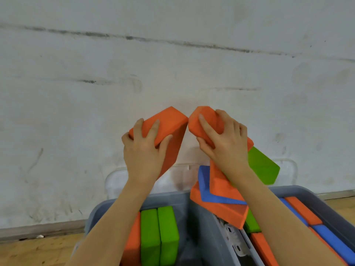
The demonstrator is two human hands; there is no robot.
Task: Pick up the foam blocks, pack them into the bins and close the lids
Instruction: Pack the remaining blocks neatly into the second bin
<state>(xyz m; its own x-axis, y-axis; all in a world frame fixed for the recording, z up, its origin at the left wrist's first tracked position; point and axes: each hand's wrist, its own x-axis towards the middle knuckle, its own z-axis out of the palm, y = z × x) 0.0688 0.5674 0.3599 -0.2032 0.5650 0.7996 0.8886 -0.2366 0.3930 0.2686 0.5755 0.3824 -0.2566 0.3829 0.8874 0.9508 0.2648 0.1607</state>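
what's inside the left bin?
The left bin holds two green blocks standing on edge beside an orange block. The left forearm covers the rest; its floor isn't visible.

I count two hands (144, 150), two grey bins (172, 198) at 6 and 5 o'clock, two clear lids (115, 181) behind them, four green blocks (167, 237), at least seven orange blocks (169, 120) and at least two blue blocks (334, 240).

Bright, even, soft-shadowed light; slight overall blur, wide-angle bending at the edges.

Gym-like hall: scuffed white wall (172, 64), wooden floor (38, 250).
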